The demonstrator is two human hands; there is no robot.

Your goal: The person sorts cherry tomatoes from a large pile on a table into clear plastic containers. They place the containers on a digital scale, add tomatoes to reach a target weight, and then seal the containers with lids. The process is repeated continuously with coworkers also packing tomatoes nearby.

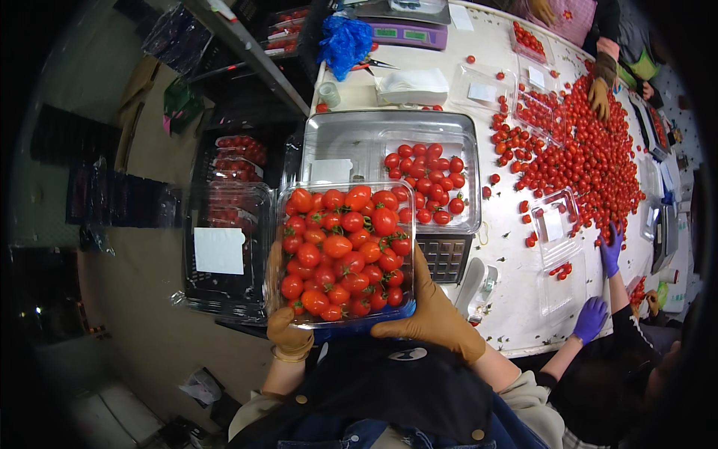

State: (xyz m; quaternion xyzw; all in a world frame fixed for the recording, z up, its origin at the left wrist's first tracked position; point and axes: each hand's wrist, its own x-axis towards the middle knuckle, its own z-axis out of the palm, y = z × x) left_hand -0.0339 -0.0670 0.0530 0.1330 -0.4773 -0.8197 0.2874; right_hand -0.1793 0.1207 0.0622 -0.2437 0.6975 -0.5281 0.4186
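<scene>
Between my two gloved hands is a clear plastic clamshell box (409,292) full of cherry tomatoes (342,252). My left hand (289,331), in a tan glove, grips the near left corner, its fingers partly hidden behind the box. At the right side, my right hand (429,308) supports the box with the thumb along its front edge. The box's lid (258,292) hangs opened out to the left, with a white label (219,251) on it. Just beyond, a metal tray (336,132) on the scale (443,255) holds another open clamshell, partly filled with tomatoes (432,179).
A large pile of tomatoes (589,151) spreads over the white table (505,303). Purple-gloved hands (592,320) and a tan-gloved hand (600,98) of other people are around it. To the left, a black crate (252,132) holds packed boxes. A tape dispenser (475,289) lies at right.
</scene>
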